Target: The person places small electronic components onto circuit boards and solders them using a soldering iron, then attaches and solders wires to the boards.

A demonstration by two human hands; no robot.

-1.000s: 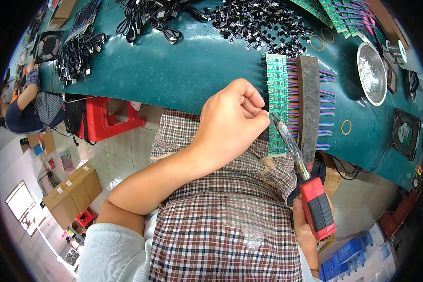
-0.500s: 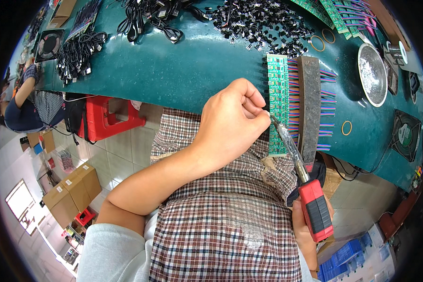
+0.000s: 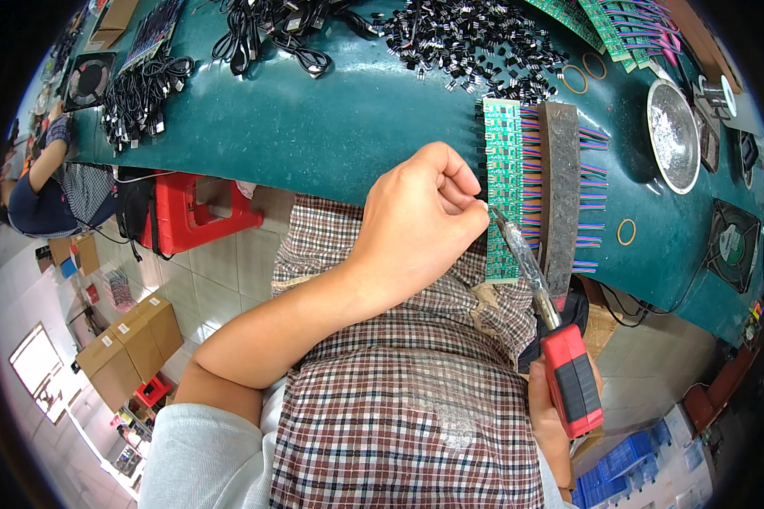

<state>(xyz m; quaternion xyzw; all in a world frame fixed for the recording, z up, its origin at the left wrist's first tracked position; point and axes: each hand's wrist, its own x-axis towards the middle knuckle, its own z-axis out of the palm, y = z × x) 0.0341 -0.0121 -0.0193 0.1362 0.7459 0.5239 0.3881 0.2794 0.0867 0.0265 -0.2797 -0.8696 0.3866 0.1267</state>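
A long green circuit board panel (image 3: pixel 503 161) lies at the table's near edge, with rows of small parts on it. Red, blue and black wires run from its right side beneath a dark grey bar (image 3: pixel 558 195) and come out beyond. My left hand (image 3: pixel 429 216) is closed in a pinch at the panel's left edge; whatever its fingertips hold is hidden. In my right hand (image 3: pixel 547 411) is a soldering iron (image 3: pixel 571 377) with a red and black handle. Its tip reaches the panel right beside my left fingertips. Small black connectors (image 3: pixel 480 136) stick out along the panel's left edge.
A heap of black connectors (image 3: pixel 467 47) lies at the back, left of rubber bands (image 3: pixel 575 79). Bundled black cables (image 3: pixel 284 34) are farther left. To the right stand a metal bowl (image 3: pixel 673 136), a solder spool (image 3: pixel 716 96) and a fan (image 3: pixel 732 246). Another person (image 3: pixel 51 191) sits far left.
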